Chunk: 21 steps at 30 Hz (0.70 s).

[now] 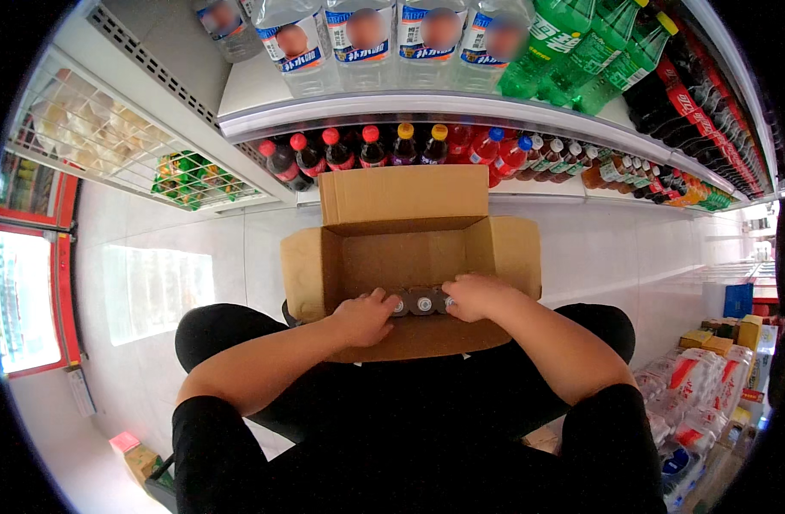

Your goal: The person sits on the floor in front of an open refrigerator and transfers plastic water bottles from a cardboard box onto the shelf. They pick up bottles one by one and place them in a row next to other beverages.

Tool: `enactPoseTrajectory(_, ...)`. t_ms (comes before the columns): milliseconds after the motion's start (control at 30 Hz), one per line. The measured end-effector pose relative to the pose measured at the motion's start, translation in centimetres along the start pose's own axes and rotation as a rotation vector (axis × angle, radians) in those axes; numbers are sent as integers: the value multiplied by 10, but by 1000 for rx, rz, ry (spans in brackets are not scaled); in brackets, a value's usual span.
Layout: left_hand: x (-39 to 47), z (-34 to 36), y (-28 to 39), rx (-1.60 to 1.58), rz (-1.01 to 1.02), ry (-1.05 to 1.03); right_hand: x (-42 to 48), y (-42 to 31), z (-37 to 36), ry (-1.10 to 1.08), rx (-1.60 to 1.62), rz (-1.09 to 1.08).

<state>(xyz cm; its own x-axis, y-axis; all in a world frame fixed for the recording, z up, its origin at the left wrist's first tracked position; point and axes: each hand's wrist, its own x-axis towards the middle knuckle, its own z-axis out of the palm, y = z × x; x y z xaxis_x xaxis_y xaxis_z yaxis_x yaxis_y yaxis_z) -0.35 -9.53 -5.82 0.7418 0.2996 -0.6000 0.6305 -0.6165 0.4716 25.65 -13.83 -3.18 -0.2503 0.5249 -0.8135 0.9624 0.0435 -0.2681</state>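
An open cardboard box (402,260) stands on the floor between my knees, its flaps folded outward. Along its near side runs a short row of dark bottles (424,304) with white caps, seen from above. My left hand (366,318) grips the left end of this row, fingers over the leftmost cap. At the right end, my right hand (476,297) has its fingers curled around the last bottle and partly covers its cap. The lower parts of the bottles are hidden from view.
Ahead, a low shelf holds red-capped cola bottles (338,151) and other drinks. Large water bottles (360,38) and green soda bottles (553,45) stand above. A wire rack (97,128) is at left; wrapped bottle packs (694,379) lie at right.
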Motion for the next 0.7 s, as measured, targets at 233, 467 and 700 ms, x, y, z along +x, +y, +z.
enactPoseTrajectory(233,26,15,-15,21,104,-146,50,-19,40,42,47,-130)
enactPoseTrajectory(467,52,26,-24,29,90,-243,75,-29,59,14,-16,-71)
enactPoseTrajectory(700,68,37,-14,21,2,-257,100,-35,69,150,-12,-23)
